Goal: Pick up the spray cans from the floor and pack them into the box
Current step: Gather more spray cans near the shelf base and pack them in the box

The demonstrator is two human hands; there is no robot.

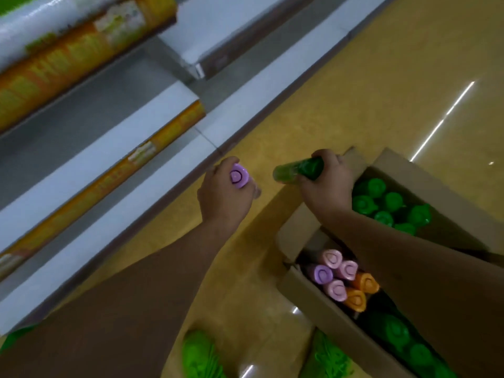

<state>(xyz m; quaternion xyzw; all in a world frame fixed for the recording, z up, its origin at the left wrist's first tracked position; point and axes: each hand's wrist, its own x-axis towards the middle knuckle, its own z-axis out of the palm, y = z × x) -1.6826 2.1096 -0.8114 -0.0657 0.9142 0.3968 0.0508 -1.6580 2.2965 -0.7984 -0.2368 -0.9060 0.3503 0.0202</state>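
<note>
My left hand [223,195] grips a spray can with a purple cap [239,178], held above the yellow floor left of the boxes. My right hand [326,186] holds a green spray can [297,170] lying sideways, over the flap of the far box. The near cardboard box [305,293] holds upright cans with pink, purple and orange caps [341,276] and green caps [395,331]. The far cardboard box [409,170] holds several green-capped cans [387,205]. My right forearm crosses over both boxes and hides part of their contents.
White shelf edges [114,148] with long orange and yellow packs run diagonally at the left. Glossy yellow floor [409,77] lies open at the upper right. Two bright green shoes [199,356] show at the bottom.
</note>
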